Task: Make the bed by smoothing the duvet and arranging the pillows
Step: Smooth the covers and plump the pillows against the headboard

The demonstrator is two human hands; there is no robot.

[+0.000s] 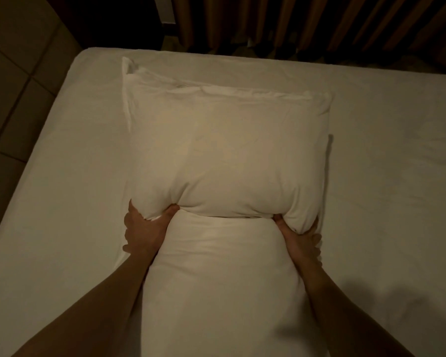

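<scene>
A plump white pillow point(227, 155) lies on the white bed sheet point(62, 202), its open case end toward the far side. My left hand point(143, 229) grips its near left corner, thumb pressed into the fabric. My right hand point(300, 239) grips its near right corner from below. A second white pillow point(222, 292) lies between my forearms, reaching down to the bottom of the frame, and the first pillow's near edge rests on top of it.
The mattress corner point(88, 54) is at the far left. Tiled floor point(13, 81) runs along the left side. Dark brown curtains point(307, 24) hang beyond the far edge of the bed. Flat sheet spreads to the right point(397, 176).
</scene>
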